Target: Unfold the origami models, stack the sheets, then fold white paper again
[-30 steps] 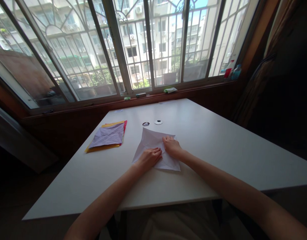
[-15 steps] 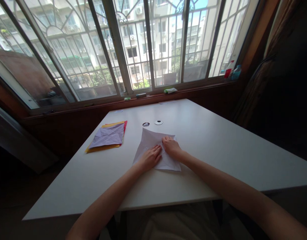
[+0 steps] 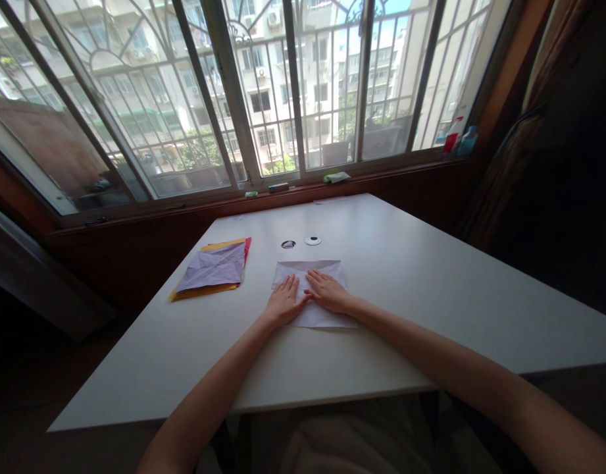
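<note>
Now I've the left hand [image 3: 284,303] and right hand [image 3: 328,293] palm-down on the pale sheet [image 3: 323,317], fingers extended, clasping nothing, apparently to press it flat mid-table [image 3: 135,368], apart from the coloured stack [image 3: 214,266].

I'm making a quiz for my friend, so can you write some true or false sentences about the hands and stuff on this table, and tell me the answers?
1. The left hand and the right hand both touch the pale sheet on the table. True.
2. Both hands are squeezed into fists. False: they are open.
3. The stack of sheets has some yellow and red in it. True.
4. That stack is to the right of both hands. False: it is to the left of them.
5. The table is bright green. False: it is white.
</note>
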{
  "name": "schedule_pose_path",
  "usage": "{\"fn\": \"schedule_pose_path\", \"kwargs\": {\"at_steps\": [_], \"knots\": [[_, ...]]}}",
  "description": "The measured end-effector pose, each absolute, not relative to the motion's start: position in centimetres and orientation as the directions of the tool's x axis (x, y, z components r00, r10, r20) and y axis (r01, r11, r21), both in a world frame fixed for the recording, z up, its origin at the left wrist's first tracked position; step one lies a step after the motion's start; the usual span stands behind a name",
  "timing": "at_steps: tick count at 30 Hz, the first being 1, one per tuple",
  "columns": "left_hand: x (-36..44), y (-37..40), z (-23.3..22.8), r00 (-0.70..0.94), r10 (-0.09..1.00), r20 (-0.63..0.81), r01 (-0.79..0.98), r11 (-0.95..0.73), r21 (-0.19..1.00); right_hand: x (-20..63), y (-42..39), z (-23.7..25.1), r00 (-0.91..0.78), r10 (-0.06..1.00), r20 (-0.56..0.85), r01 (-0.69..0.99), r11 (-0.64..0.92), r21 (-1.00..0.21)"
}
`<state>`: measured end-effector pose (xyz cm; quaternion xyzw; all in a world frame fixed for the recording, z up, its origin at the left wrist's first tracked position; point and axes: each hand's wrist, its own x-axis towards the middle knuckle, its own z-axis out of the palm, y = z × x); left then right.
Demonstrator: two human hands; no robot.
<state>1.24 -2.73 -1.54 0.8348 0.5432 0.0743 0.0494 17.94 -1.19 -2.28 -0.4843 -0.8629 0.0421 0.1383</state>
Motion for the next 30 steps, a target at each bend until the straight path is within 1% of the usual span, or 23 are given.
{"fn": "schedule_pose_path", "kwargs": {"at_steps": [4,8,11,14,16,18,21,24,26,28,30], "knots": [[0.5,-2.5,-1.7,0.36,0.928,0.093,0.92,-0.37,0.13,19.8,0.0,-2.1,-0.47,0.874,0.125,0.849,0.486,-0.205],[0.4,-2.5,-1.8,0.361,0.927,0.099,0.921,-0.371,0.122,21.8,1.2,-1.4,-0.327,0.944,0.044,0.926,0.329,-0.188],[0.3,-2.7,-1.6,0.362,0.925,0.111,0.92,-0.374,0.118,22.4,1.5,-1.1,-0.246,0.969,0.033,0.952,0.248,-0.179],[0.3,-3.0,-0.9,0.353,0.916,0.188,0.924,-0.374,0.085,22.4,1.5,-0.9,-0.108,0.988,0.108,0.978,0.125,-0.169],[0.4,-3.3,-0.4,0.341,0.904,0.259,0.93,-0.364,0.045,22.6,1.5,-0.7,-0.014,0.979,0.203,0.983,0.05,-0.177],[0.6,-3.5,0.2,0.325,0.891,0.316,0.94,-0.341,-0.005,22.9,1.4,-0.3,0.026,0.949,0.313,0.978,0.04,-0.204],[1.2,-4.0,0.8,0.293,0.883,0.367,0.955,-0.291,-0.062,22.9,1.2,0.5,0.012,0.888,0.46,0.957,0.123,-0.262],[1.8,-4.2,0.7,0.309,0.87,0.384,0.949,-0.309,-0.065,21.8,0.5,0.7,-0.127,0.835,0.535,0.889,0.335,-0.313],[2.1,-4.0,0.3,0.394,0.842,0.368,0.91,-0.413,-0.03,20.4,-0.1,0.3,-0.286,0.803,0.524,0.789,0.507,-0.348],[2.2,-3.6,-0.4,0.488,0.814,0.316,0.85,-0.525,0.038,18.9,-0.7,-0.5,-0.526,0.73,0.437,0.656,0.675,-0.338],[2.0,-3.0,-1.1,0.507,0.832,0.227,0.835,-0.539,0.112,17.8,-1.1,-1.3,-0.605,0.692,0.395,0.61,0.721,-0.329]]}}
